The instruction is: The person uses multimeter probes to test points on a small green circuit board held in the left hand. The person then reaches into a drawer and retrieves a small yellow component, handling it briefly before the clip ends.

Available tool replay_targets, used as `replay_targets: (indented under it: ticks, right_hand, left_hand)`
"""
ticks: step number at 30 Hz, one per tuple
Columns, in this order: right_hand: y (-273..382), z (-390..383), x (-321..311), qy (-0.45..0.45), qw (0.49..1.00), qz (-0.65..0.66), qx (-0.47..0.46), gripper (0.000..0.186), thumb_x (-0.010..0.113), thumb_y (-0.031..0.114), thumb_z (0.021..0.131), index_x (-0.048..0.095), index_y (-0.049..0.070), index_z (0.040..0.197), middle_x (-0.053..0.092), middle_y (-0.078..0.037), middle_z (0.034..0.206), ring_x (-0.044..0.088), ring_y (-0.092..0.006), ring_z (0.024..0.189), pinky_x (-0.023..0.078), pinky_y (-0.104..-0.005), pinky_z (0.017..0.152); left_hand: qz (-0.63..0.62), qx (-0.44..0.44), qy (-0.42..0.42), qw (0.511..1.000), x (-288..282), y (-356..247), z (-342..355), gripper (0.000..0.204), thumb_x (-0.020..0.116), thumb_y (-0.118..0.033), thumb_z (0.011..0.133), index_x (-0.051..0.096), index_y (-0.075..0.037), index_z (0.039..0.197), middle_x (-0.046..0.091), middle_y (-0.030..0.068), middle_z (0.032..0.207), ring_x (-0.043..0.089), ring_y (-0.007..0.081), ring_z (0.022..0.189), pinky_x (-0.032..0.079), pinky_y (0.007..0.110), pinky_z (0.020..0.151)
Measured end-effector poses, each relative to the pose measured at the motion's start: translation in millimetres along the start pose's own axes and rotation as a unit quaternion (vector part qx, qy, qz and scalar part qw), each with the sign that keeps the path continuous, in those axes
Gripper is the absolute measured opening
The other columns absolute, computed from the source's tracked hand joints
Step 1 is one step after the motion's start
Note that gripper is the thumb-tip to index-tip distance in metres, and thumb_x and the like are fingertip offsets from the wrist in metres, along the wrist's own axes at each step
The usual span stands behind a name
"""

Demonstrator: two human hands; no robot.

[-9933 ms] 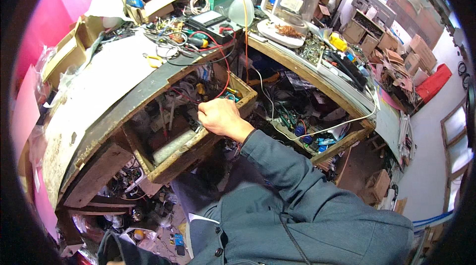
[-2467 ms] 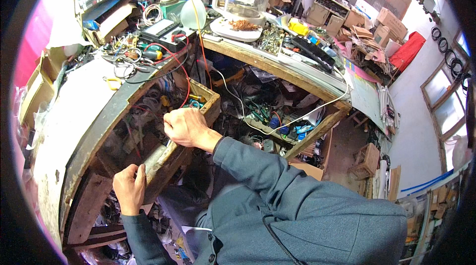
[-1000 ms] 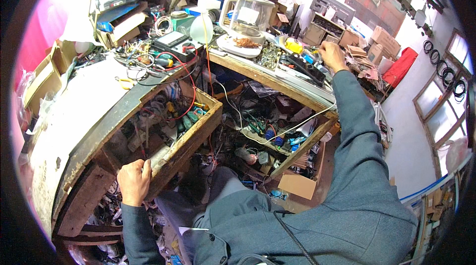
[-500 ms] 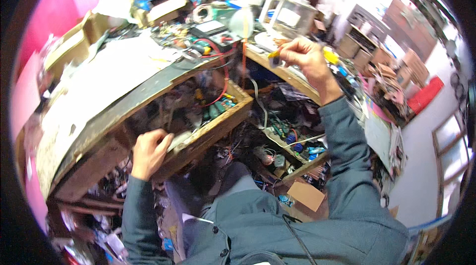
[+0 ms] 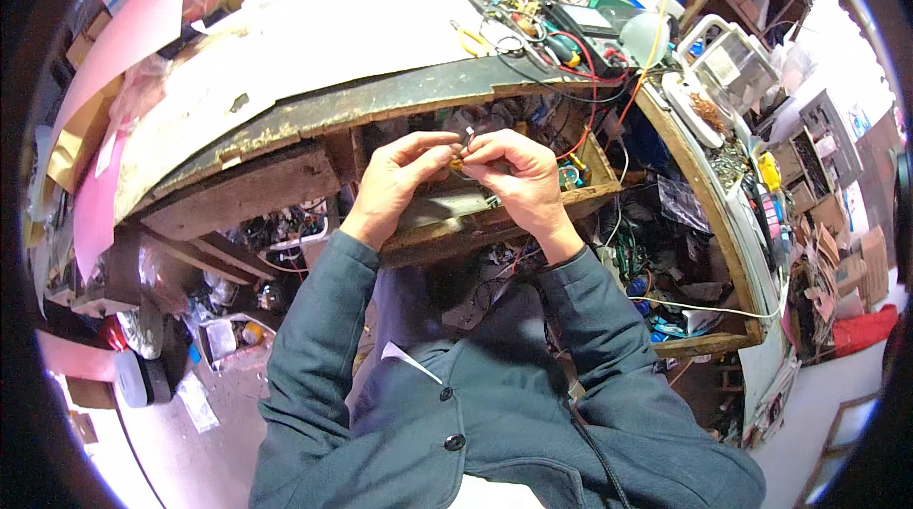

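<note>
My left hand and my right hand meet over an open wooden drawer, fingertips almost touching. Between them is a small part with a thin dark piece, a pale tip and a bit of yellow low down. Both hands pinch it, thumbs against forefingers. Its exact kind is too small to make out, and the fingers cover much of it.
On the bench lie a white sheet, yellow-handled pliers, red cables and a clear plastic jug. A second cluttered wooden compartment is at the right. Crumpled cardboard lies farther right.
My right hand has come from the right bench edge, with a small yellow and dark item, to meet my left. My left hand has left the drawer's edge. The view has turned left.
</note>
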State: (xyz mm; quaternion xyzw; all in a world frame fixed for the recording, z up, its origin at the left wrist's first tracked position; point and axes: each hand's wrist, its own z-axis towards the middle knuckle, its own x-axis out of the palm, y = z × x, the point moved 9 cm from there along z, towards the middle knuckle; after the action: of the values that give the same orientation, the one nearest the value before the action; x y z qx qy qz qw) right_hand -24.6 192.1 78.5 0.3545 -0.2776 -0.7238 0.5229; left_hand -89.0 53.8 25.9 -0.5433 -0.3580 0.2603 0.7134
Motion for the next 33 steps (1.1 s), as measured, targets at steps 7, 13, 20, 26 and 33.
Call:
replay_targets:
  ticks: [7, 13, 20, 26, 33]
  right_hand:
    - [23.4, -5.8, 21.1, 0.019, 0.972, -0.206, -0.116, 0.015, 0.074, -0.005, 0.075, 0.067, 0.005, 0.084, 0.071, -0.008, 0.089, 0.069, -0.0262, 0.083, 0.056, -0.0345, 0.074]
    - [14.4, -11.2, 23.0, 0.016, 0.980, -0.175, -0.094, 0.016, 0.075, -0.004, 0.076, 0.068, 0.004, 0.087, 0.069, -0.009, 0.087, 0.068, -0.0251, 0.081, 0.056, -0.0338, 0.073]
    - [-23.7, -15.1, 16.8, -0.014, 0.990, 0.069, 0.118, 0.029, 0.068, 0.002, 0.093, 0.063, 0.004, 0.121, 0.070, -0.004, 0.096, 0.065, -0.0080, 0.086, 0.053, -0.0221, 0.076]
    - [-21.2, -5.6, 19.3, 0.027, 0.998, 0.000, 0.051, 0.015, 0.070, 0.003, 0.091, 0.071, 0.000, 0.106, 0.070, -0.005, 0.097, 0.066, -0.0095, 0.087, 0.054, -0.0242, 0.077]
    - [-39.6, -2.8, 4.4, -0.031, 0.992, 0.052, 0.106, 0.006, 0.070, 0.003, 0.092, 0.068, 0.002, 0.098, 0.069, -0.003, 0.085, 0.064, -0.0080, 0.078, 0.052, -0.0223, 0.068]
  left_hand:
    - [-0.005, 0.011, 0.003, 1.000, -3.6, 4.5, 1.4, 0.022, 0.072, -0.009, 0.090, 0.072, -0.002, 0.111, 0.073, 0.0055, 0.102, 0.066, 0.0113, 0.094, 0.052, 0.027, 0.089]
    - [0.007, 0.022, 0.007, 1.000, -6.3, 9.2, 3.7, 0.017, 0.072, -0.009, 0.091, 0.072, -0.002, 0.106, 0.073, 0.0044, 0.098, 0.065, 0.0107, 0.091, 0.052, 0.026, 0.085]
    - [-0.078, -0.041, -0.041, 0.995, -16.3, 21.8, 1.2, 0.014, 0.067, -0.011, 0.094, 0.070, -0.003, 0.105, 0.071, 0.0033, 0.089, 0.067, 0.0121, 0.078, 0.055, 0.027, 0.073]
    - [-0.067, -0.054, 0.031, 0.996, -6.6, 28.0, 4.5, 0.014, 0.065, -0.010, 0.096, 0.070, -0.001, 0.104, 0.070, 0.0038, 0.088, 0.065, 0.0107, 0.077, 0.054, 0.027, 0.072]
    - [-0.077, -0.089, 0.066, 0.991, 1.4, 29.2, 5.5, 0.028, 0.065, -0.024, 0.098, 0.066, -0.002, 0.115, 0.070, 0.0065, 0.093, 0.067, 0.0142, 0.080, 0.057, 0.028, 0.073]
